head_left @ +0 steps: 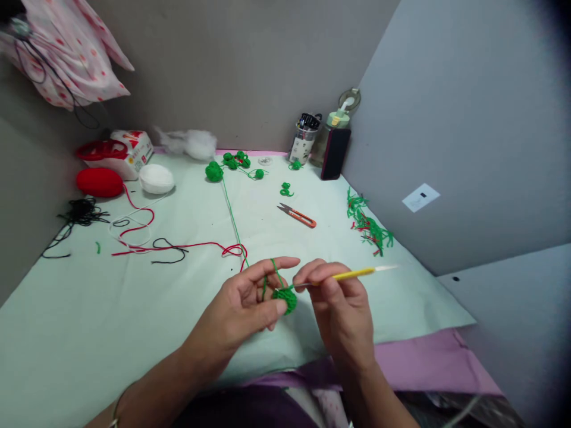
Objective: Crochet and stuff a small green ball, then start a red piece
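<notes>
My left hand [250, 300] pinches a small round green crochet piece [286, 300] between thumb and fingers. Green yarn [232, 217] loops over its raised index finger and runs back to a green yarn ball [214, 172]. In my right hand [341, 297] is a crochet hook [354, 274] with a yellow handle, held like a pencil. The hook's thin metal end points left and meets the upper edge of the green piece. Whether its tip sits inside a stitch is too small to tell.
Orange thread snips [298, 216] lie beyond my hands. Red yarn [99, 182], white yarn [156, 179] and black strands [82, 212] are at left. Green scraps [370, 226] lie right. A phone [336, 154] leans on a bottle [322, 142] beside a pen cup [303, 142]. Stuffing [200, 144] sits behind.
</notes>
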Demonstrator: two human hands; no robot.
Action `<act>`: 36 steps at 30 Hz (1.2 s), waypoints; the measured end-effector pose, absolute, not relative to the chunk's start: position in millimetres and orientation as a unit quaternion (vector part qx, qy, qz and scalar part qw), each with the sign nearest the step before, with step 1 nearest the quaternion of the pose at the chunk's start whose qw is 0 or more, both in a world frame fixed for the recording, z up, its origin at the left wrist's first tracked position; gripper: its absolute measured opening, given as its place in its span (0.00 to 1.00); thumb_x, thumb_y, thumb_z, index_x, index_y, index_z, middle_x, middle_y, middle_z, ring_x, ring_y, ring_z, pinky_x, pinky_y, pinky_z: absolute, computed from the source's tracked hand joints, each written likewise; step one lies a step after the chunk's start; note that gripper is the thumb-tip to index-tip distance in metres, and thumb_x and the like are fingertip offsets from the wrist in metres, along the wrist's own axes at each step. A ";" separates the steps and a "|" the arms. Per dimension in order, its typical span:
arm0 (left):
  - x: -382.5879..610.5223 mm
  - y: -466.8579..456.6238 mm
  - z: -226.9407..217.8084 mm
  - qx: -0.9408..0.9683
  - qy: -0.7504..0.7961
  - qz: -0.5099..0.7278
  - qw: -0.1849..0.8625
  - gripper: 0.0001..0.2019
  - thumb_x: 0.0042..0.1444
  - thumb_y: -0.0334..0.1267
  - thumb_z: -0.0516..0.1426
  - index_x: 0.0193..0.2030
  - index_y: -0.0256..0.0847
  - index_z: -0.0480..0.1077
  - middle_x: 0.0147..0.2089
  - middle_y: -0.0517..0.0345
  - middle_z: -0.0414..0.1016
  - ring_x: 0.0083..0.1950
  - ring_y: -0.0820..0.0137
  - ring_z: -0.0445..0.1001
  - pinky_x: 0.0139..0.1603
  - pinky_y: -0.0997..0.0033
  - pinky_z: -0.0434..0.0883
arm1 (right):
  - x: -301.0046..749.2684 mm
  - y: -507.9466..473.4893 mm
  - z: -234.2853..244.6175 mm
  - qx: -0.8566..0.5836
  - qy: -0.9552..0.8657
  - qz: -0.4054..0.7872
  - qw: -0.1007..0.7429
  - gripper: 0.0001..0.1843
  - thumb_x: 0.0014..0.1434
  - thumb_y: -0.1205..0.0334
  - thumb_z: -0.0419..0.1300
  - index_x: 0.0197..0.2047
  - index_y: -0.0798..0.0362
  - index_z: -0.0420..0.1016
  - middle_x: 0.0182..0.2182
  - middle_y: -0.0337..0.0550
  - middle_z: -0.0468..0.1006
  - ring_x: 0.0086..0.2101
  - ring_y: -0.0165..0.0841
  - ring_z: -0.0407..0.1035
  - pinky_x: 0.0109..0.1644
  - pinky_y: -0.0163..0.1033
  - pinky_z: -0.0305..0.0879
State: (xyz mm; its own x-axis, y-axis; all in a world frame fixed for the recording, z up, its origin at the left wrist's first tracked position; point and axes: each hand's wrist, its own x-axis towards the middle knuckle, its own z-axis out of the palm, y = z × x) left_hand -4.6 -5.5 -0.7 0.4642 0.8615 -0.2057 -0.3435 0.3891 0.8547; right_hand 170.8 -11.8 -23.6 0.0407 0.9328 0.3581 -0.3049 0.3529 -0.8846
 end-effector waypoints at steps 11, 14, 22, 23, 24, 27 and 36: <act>-8.9 -6.0 -2.9 0.425 0.389 0.410 0.707 0.19 0.56 0.42 0.71 0.55 0.54 0.82 0.39 0.60 0.75 0.43 0.68 0.76 0.52 0.67 0.72 | 171.0 -11.7 -25.9 -0.346 -0.496 0.458 0.652 0.09 0.71 0.56 0.61 0.42 0.46 0.83 0.35 0.41 0.84 0.35 0.33 0.77 0.40 0.39 0.74; -8.2 -5.4 -1.5 0.422 0.391 0.418 0.703 0.20 0.55 0.38 0.71 0.55 0.54 0.82 0.38 0.62 0.73 0.42 0.70 0.75 0.50 0.69 0.72 | 171.3 -10.3 -23.2 -0.342 -0.487 0.470 0.652 0.10 0.71 0.55 0.61 0.41 0.48 0.82 0.34 0.42 0.84 0.33 0.33 0.76 0.40 0.39 0.74; -7.3 -5.1 6.5 0.453 0.430 0.424 0.656 0.19 0.54 0.35 0.70 0.53 0.53 0.83 0.36 0.62 0.73 0.43 0.69 0.74 0.53 0.67 0.71 | 174.9 -15.9 -22.0 -0.336 -0.546 0.428 0.637 0.11 0.75 0.60 0.56 0.45 0.47 0.82 0.37 0.41 0.85 0.36 0.32 0.77 0.43 0.39 0.74; -7.7 -5.3 7.3 0.460 0.437 0.423 0.647 0.19 0.54 0.35 0.69 0.53 0.52 0.83 0.36 0.62 0.73 0.43 0.68 0.74 0.53 0.66 0.71 | 175.3 -17.4 -21.6 -0.337 -0.561 0.409 0.636 0.11 0.75 0.61 0.56 0.46 0.47 0.82 0.38 0.41 0.85 0.37 0.33 0.77 0.43 0.40 0.74; -8.3 -5.5 7.7 0.469 0.442 0.423 0.637 0.19 0.54 0.35 0.69 0.53 0.52 0.83 0.36 0.61 0.73 0.43 0.68 0.74 0.54 0.66 0.71 | 175.6 -18.9 -20.7 -0.339 -0.576 0.391 0.634 0.12 0.75 0.62 0.56 0.47 0.46 0.82 0.38 0.42 0.84 0.38 0.33 0.77 0.43 0.41 0.74; -9.7 -5.7 6.8 0.508 0.461 0.421 0.594 0.19 0.55 0.35 0.68 0.54 0.52 0.82 0.36 0.61 0.75 0.43 0.67 0.75 0.54 0.65 0.71 | 176.9 -22.2 -15.8 -0.346 -0.625 0.336 0.614 0.13 0.74 0.66 0.54 0.50 0.46 0.80 0.40 0.42 0.84 0.41 0.35 0.77 0.45 0.43 0.74; -3.1 -8.4 2.0 0.615 0.452 0.486 0.427 0.21 0.54 0.30 0.63 0.55 0.44 0.81 0.32 0.62 0.78 0.40 0.67 0.78 0.50 0.65 0.73 | 174.6 -23.4 -23.9 -0.302 -0.796 0.009 0.524 0.15 0.68 0.74 0.59 0.55 0.55 0.78 0.43 0.54 0.85 0.42 0.40 0.79 0.44 0.45 0.79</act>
State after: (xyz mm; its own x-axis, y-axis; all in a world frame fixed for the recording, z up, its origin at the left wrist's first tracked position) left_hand -3.1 -8.4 2.0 0.1194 0.9700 0.2120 0.1404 -0.2278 0.9635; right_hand 174.6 -23.4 -23.9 -0.2687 0.4906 0.8289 0.4716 0.8174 -0.3309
